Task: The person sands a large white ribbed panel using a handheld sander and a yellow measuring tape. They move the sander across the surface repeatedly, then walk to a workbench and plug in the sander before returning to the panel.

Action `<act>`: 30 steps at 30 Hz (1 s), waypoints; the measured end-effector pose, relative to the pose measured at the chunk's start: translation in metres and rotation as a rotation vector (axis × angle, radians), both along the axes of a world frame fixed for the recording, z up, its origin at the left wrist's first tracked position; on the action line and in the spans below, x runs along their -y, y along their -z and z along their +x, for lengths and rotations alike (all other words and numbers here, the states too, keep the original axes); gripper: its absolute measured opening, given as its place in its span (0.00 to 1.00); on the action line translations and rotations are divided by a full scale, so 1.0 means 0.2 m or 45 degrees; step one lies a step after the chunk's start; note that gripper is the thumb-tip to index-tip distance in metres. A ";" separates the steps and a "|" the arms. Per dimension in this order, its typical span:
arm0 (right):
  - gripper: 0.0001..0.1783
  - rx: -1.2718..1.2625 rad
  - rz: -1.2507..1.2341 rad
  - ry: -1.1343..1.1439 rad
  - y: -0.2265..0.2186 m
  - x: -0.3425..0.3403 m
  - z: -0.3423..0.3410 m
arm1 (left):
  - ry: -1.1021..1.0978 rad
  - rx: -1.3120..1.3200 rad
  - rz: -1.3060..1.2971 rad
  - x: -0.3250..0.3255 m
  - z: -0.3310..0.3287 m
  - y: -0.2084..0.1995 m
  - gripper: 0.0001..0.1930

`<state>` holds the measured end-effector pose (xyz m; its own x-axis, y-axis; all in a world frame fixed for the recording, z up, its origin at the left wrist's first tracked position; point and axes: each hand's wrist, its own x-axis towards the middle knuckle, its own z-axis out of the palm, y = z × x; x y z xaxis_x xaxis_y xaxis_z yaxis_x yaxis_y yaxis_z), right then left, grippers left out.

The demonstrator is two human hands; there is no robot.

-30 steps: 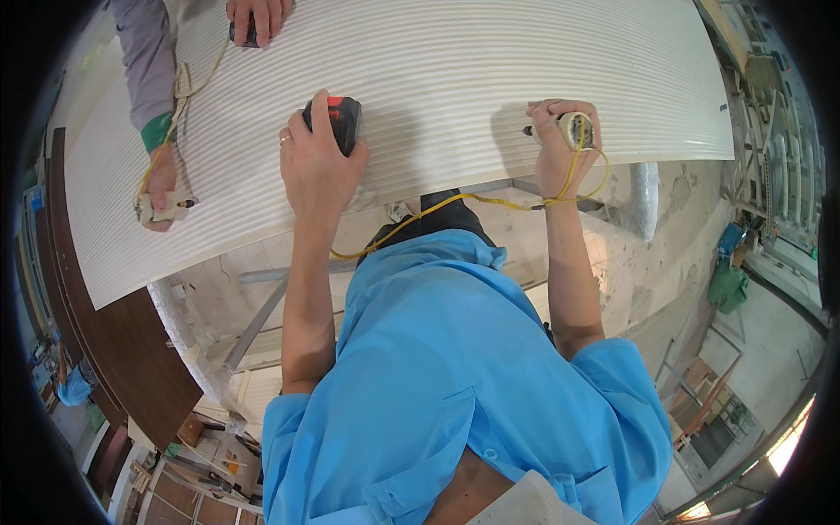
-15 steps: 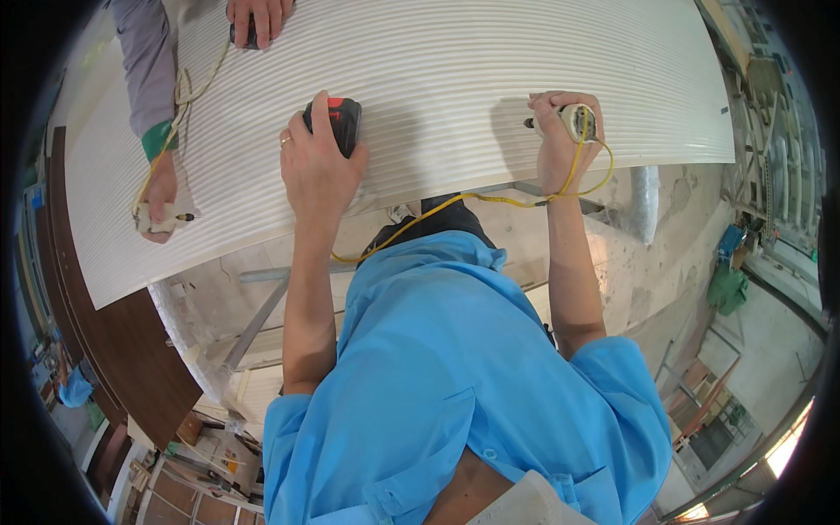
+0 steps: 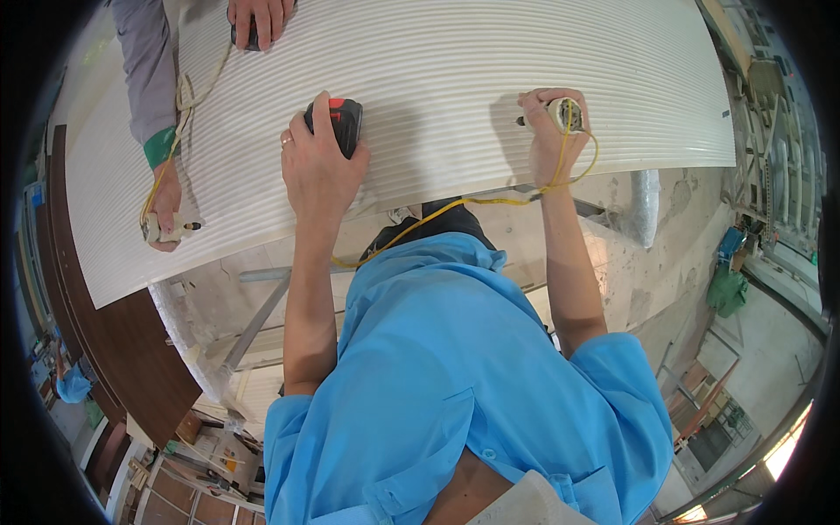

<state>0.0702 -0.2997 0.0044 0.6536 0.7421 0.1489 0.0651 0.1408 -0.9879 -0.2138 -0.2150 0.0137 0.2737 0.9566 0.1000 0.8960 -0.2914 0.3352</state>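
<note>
My left hand [image 3: 319, 175] is wrapped round a black battery pack [image 3: 347, 128] with a red patch, resting on a white ribbed panel [image 3: 464, 61]. In my right hand [image 3: 556, 144] is a cream, round-bodied corded tool [image 3: 567, 115] whose dark tip points left, just over the panel. A yellow cable [image 3: 411, 223] loops from that tool past my wrist and runs left across my waist; its other end is hidden. At the far left, a co-worker's hand [image 3: 164, 197] holds a similar cream tool [image 3: 162, 229], and their other hand [image 3: 260, 13] rests on a black battery pack [image 3: 248, 37].
The panel's near edge lies just in front of my waist. Dark brown boards [image 3: 131, 359] lean at the left. Plastic-wrapped supports [image 3: 645, 206] and a metal leg [image 3: 258, 319] stand below the panel. A green cloth [image 3: 727, 290] hangs at the right.
My right hand has moved slightly left and away from me with the cream tool. My left hand stays put. The co-worker's tool has shifted a little to the right and nearer.
</note>
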 end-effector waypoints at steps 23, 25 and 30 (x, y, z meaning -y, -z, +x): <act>0.10 0.054 0.050 0.060 -0.05 -0.09 0.03 | -0.024 0.031 -0.058 -0.02 0.01 0.00 0.43; 0.10 0.024 0.030 0.051 -0.03 -0.11 0.01 | -0.017 0.025 -0.038 -0.03 0.02 0.00 0.43; 0.10 0.055 -0.053 0.045 -0.01 -0.12 -0.01 | -0.010 0.020 0.015 -0.05 0.02 0.00 0.43</act>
<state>0.0692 -0.2750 0.0072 0.6733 0.7247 0.1466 0.1119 0.0961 -0.9891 -0.2092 -0.2059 0.0133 0.2646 0.9574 0.1154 0.8929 -0.2884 0.3457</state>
